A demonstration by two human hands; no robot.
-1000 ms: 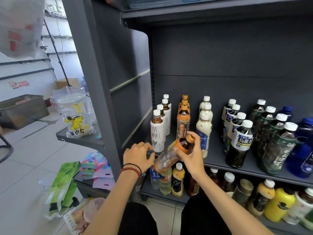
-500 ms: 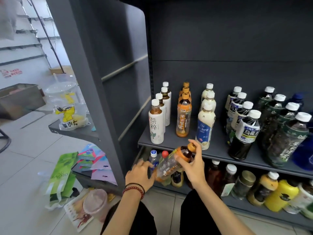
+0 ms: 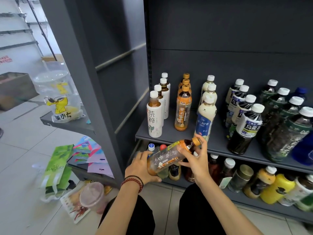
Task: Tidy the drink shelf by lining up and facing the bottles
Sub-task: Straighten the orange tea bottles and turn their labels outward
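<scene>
amber tea bottle (image 3: 171, 156) tilted, near-empty, gripped by both hands.

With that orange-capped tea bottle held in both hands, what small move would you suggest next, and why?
Probably stand the orange-capped tea bottle upright at the front of the orange-capped row: it lies tilted between the left hand and right hand, and that row starts further back than its neighbours.

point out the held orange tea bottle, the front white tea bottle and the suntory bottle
held orange tea bottle (image 3: 166, 158), head view, label mid-body
front white tea bottle (image 3: 154, 117), head view, white label
suntory bottle (image 3: 247, 127), head view, front label
</scene>
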